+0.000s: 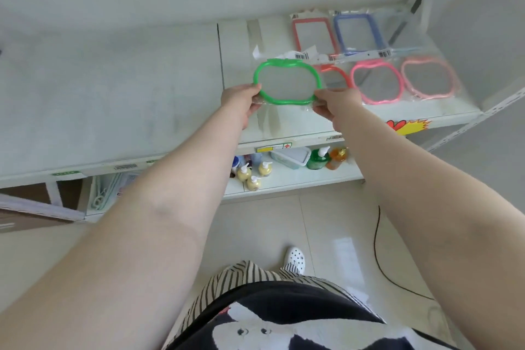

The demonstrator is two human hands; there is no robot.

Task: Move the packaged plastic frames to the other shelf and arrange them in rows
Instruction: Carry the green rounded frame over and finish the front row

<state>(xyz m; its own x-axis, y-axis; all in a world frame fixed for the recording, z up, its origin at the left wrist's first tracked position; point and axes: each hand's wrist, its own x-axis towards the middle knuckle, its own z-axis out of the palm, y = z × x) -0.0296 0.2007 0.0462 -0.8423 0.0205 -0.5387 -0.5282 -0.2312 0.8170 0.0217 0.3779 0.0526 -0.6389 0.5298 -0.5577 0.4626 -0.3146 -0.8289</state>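
Observation:
A green apple-shaped plastic frame (287, 65) in a clear bag hangs just above the white shelf (287, 125). My left hand (241, 101) grips its lower left corner and my right hand (336, 104) grips its lower right corner. To its right lie an orange-red frame (335, 71), partly hidden, a pink apple frame (376, 81) and a paler pink one (429, 78). Behind them lie a red rectangular frame (314, 35) and a blue rectangular frame (356, 33), all in clear bags.
The shelf's left part (113, 99) is bare white board. A lower shelf holds pump bottles (252, 176), a plastic box (289, 158), a green bottle (318, 159) and an orange bottle (338, 158). A metal upright (417, 3) stands at the right. A black cable (380, 253) crosses the tiled floor.

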